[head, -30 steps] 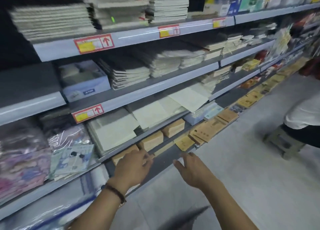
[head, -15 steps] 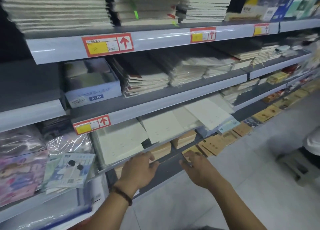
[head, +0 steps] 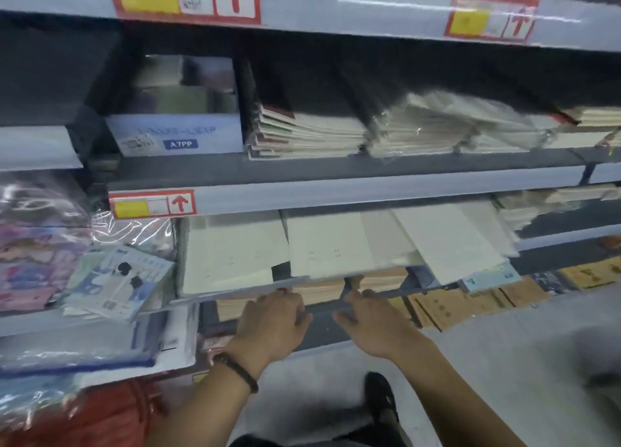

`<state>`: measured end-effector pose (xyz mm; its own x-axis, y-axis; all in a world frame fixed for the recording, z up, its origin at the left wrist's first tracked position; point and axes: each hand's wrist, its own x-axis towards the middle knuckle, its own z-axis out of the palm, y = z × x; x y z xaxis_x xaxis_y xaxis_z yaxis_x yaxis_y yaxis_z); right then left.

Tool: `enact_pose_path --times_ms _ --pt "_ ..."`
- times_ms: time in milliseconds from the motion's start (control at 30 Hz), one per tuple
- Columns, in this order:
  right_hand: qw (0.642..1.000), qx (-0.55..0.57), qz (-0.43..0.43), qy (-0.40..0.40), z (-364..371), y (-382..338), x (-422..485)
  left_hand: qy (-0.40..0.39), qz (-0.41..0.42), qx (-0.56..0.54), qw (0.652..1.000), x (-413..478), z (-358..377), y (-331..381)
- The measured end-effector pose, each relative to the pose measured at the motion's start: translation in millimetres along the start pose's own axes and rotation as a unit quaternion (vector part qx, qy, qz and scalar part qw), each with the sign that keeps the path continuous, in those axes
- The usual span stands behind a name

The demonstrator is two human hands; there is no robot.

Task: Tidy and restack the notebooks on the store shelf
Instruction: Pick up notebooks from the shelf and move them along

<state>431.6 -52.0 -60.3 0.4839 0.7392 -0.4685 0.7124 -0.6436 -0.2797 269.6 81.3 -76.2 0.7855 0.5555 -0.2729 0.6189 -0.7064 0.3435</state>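
White notebooks (head: 235, 251) lie flat on a grey shelf, beside a second pile (head: 329, 245) and a skewed one (head: 447, 241) that overhangs the front edge. Under that shelf sit tan notebook stacks (head: 319, 293). My left hand (head: 272, 325) reaches in below the white notebooks, its fingertips at the shelf's front edge by the tan stacks. My right hand (head: 373, 322) is beside it with relaxed fingers, its fingertips at the gap between two tan stacks. Neither hand holds anything.
The shelf above carries stacked notebooks (head: 309, 133), plastic-wrapped packs (head: 453, 123) and a cardboard box marked A7PP (head: 174, 133). Wrapped sticker packs (head: 117, 278) lean at the left. Brown kraft notebooks (head: 437, 308) line the bottom shelf to the right. My shoe (head: 379, 396) stands on the grey floor.
My view has come closer and lower to the shelves. Both hands have moved forward, from in front of the bottom shelf to the tan stacks under the white notebooks.
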Motion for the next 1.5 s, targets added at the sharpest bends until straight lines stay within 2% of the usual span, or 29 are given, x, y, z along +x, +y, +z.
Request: enact_pose_path --times_ms 133,267,333,433,500,667,767,900,1000,1100,1200,1233,1300,1367,1400,1500 --pt "0.995 -0.046 -0.063 -0.057 4.3 51.5 45.8 -0.021 -0.059 -0.046 0.997 39.4 37.6 28.2" --pt "0.991 -0.045 -0.107 -0.062 11.1 94.1 81.9 -0.008 -0.110 -0.088 0.990 69.7 78.3 45.2" --pt "0.990 -0.042 -0.120 -0.057 19.6 106.7 96.8 0.017 -0.113 -0.069 0.991 82.1 98.9 49.8" --pt "0.990 -0.033 -0.136 -0.027 43.3 120.2 114.7 0.065 -0.080 0.022 0.994 94.5 138.3 56.0" --pt "0.987 -0.041 -0.155 0.002 58.0 126.8 118.9 0.089 -0.068 0.044 0.993 99.4 159.2 57.2" --pt "0.974 -0.022 -0.194 0.115 86.3 154.4 89.2 0.208 -0.051 -0.026 0.976 78.2 173.0 60.3" --pt "0.968 0.026 -0.195 0.157 79.8 164.6 48.6 0.215 -0.050 -0.089 0.971 42.9 163.9 77.7" --pt "0.960 0.056 -0.191 0.199 62.5 171.0 17.0 0.243 -0.041 -0.105 0.964 13.5 144.8 96.8" --pt "0.951 0.121 -0.170 0.229 52.0 183.1 2.5 0.262 -0.038 -0.197 0.944 -1.2 141.9 106.8" --pt "0.918 0.237 -0.148 0.280 39.1 197.6 -2.5 0.284 -0.071 -0.284 0.913 3.3 136.8 105.7" --pt "0.855 0.418 -0.099 0.291 26.5 212.4 1.2 0.286 -0.117 -0.442 0.842 20.3 130.9 99.9" --pt "0.821 0.491 -0.078 0.282 22.4 217.0 3.5 0.297 -0.131 -0.483 0.813 27.3 127.6 98.2" --pt "0.731 0.630 -0.038 0.260 12.7 223.2 9.1 0.327 -0.167 -0.548 0.751 41.8 118.0 93.4" --pt "0.652 0.720 0.000 0.238 5.1 226.3 14.8 0.340 -0.206 -0.614 0.682 59.0 110.2 85.2" --pt "0.633 0.739 0.013 0.230 3.0 227.2 18.1 0.342 -0.222 -0.636 0.655 66.5 106.7 81.9" --pt "0.626 0.749 0.014 0.217 -0.1 228.1 29.4 0.352 -0.232 -0.662 0.619 85.1 97.1 76.9"
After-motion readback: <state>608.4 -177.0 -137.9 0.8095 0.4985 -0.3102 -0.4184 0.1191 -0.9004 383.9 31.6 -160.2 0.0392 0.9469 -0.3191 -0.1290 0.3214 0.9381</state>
